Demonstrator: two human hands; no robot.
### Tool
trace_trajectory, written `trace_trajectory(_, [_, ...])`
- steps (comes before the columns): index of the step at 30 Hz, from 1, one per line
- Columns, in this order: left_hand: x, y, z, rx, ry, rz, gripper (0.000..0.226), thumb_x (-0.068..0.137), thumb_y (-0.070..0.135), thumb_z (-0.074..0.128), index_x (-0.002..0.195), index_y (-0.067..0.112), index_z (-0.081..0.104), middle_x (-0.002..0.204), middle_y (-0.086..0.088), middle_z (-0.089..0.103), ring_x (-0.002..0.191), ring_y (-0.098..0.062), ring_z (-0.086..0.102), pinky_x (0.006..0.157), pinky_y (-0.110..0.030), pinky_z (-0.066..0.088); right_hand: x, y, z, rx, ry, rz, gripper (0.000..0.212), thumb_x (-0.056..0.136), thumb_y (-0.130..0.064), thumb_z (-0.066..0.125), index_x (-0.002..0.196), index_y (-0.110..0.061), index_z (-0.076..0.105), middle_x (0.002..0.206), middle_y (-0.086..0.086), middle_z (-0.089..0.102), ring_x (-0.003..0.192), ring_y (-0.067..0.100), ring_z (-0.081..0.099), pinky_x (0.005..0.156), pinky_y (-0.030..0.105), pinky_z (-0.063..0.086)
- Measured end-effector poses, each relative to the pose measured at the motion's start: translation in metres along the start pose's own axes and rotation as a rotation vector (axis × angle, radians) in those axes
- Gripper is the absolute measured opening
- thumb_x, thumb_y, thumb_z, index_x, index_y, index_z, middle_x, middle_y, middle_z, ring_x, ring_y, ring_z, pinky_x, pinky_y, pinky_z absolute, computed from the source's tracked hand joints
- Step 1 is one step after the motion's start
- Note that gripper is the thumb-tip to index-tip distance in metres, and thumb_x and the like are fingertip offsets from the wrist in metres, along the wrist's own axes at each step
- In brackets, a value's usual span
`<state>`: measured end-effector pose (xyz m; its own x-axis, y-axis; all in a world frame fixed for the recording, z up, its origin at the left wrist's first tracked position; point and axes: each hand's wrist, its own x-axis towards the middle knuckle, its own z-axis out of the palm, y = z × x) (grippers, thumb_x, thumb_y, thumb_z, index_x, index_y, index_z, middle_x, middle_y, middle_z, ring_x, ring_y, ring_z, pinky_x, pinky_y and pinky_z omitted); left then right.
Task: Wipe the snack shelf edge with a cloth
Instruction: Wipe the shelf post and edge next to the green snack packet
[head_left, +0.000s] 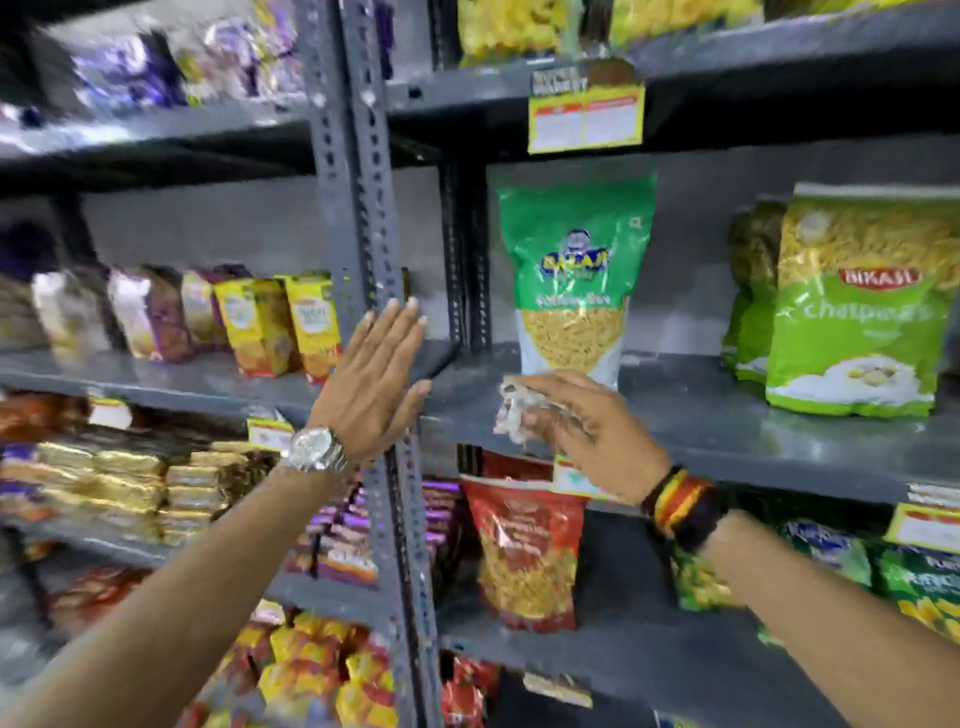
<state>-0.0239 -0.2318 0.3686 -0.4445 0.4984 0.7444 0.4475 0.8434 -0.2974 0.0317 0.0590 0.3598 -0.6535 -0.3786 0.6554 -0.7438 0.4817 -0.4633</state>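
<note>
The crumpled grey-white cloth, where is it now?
In the right hand, the crumpled grey-white cloth lies on the grey metal shelf, before the green snack bag.

Whole frame motion-blurred. Cloth (519, 413) mostly hidden inside right hand (587, 426), only a crumpled pale bunch shows. That hand covers the bottom of the green Balaji bag (574, 270) and part of the shelf edge (779, 467) below it; small print on the bag unreadable. Price tag (586, 118) above the bag: text too blurred. Packs left of the bag, past the grey upright (363, 208), smeared, brands illegible. Right of the bag, Bikaji bag (857, 306) cut by frame edge. Both forearms run out of the bottom edge.
</note>
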Motion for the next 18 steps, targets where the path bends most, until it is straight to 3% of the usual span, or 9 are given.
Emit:
trace_trajectory(7, [0.061, -0.064, 0.024, 0.123, 0.066, 0.069, 0.071, 0.104, 0.043, 0.034, 0.159, 0.004, 0.011, 0.168, -0.018, 0.003, 0.156, -0.031, -0.001, 0.126, -0.051, 0.007, 0.151, 0.005, 0.041, -0.22, 0.042, 0.103, 0.038, 0.092, -0.033, 0.06, 0.128, -0.02, 0.06, 0.126, 0.006, 0.065, 0.117, 0.02, 0.058, 0.103, 0.032, 0.044])
trace_trajectory(10, [0.064, -0.067, 0.044, 0.116, 0.153, 0.067, 0.073, 0.103, 0.041, 0.041, 0.159, 0.005, 0.012, 0.167, -0.018, 0.002, 0.156, -0.031, 0.0, 0.126, -0.051, 0.006, 0.199, 0.028, 0.069, -0.251, 0.001, 0.152, 0.034, 0.092, -0.019, 0.058, 0.125, -0.013, 0.062, 0.12, 0.011, 0.067, 0.109, 0.022, 0.063, 0.09, 0.014, 0.045])
trace_trajectory(11, [0.064, -0.068, 0.048, 0.11, 0.181, 0.071, 0.074, 0.102, 0.04, 0.043, 0.159, 0.005, 0.012, 0.167, -0.018, 0.003, 0.156, -0.031, 0.002, 0.126, -0.052, 0.007, 0.211, 0.037, 0.077, -0.267, -0.019, 0.165, 0.033, 0.092, -0.018, 0.057, 0.124, -0.012, 0.062, 0.118, 0.013, 0.068, 0.106, 0.022, 0.064, 0.089, 0.016, 0.047])
trace_trajectory(14, [0.065, -0.072, 0.054, 0.089, 0.239, 0.09, 0.075, 0.1, 0.036, 0.045, 0.159, 0.004, 0.012, 0.168, -0.017, 0.006, 0.156, -0.031, 0.004, 0.125, -0.054, 0.011, 0.243, 0.07, 0.097, -0.4, -0.062, 0.25, 0.03, 0.092, -0.027, 0.047, 0.12, -0.027, 0.059, 0.117, 0.015, 0.066, 0.108, 0.033, 0.06, 0.088, 0.035, 0.047])
trace_trajectory(18, [0.065, -0.073, 0.059, 0.077, 0.28, 0.094, 0.073, 0.101, 0.036, 0.044, 0.159, 0.003, 0.013, 0.167, -0.017, 0.007, 0.156, -0.031, 0.005, 0.126, -0.053, 0.011, 0.272, 0.129, 0.113, -0.498, -0.045, 0.4, 0.017, 0.084, -0.047, 0.042, 0.099, -0.05, 0.049, 0.11, 0.008, 0.064, 0.098, 0.035, 0.064, 0.081, 0.041, 0.053])
